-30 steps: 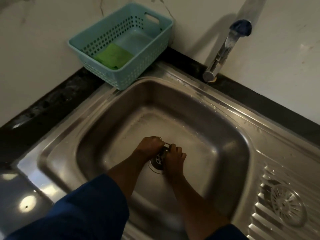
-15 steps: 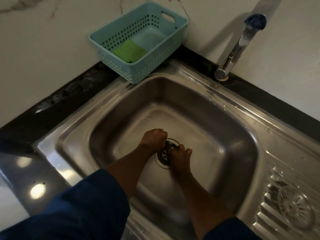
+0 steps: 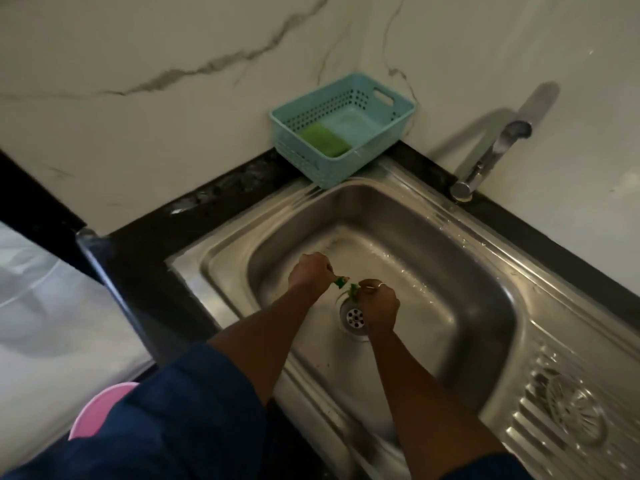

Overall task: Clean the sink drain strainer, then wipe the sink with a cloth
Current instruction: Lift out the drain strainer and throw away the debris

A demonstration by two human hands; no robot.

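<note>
Two hands worked low in one steel sink [image 3: 485,306], both over the drain. The left hand [image 3: 310,271] was curled tight. The right hand [image 3: 379,303] was curled too, with one ring [image 3: 380,285] on a finger. Two green scraps [image 3: 337,281] showed between them, one pinched at the left hand's fingertips and the other at the right's. The blur hid whether the two pieces were joined. One strainer [image 3: 354,317] sat in the drain on the basin floor, just below the scraps. Its small holes were in view, and its right edge was covered by the right hand.

One teal basket [image 3: 398,109] stood in the corner on the dark counter [image 3: 156,244], its near end over the sink's back rim. One green sponge [image 3: 323,139] lay inside, at its left end. One tap [image 3: 485,157] rose from the back ledge to the right of the basket, against the veined wall [image 3: 138,46]. One round pattern [image 3: 575,417] was pressed into the ribbed drainboard on the right. Two dark blue sleeves [image 3: 173,427] covered the upper arms, and the forearms were bare. One pink thing [image 3: 100,407] showed at lower left, partly hidden by the left sleeve.
</note>
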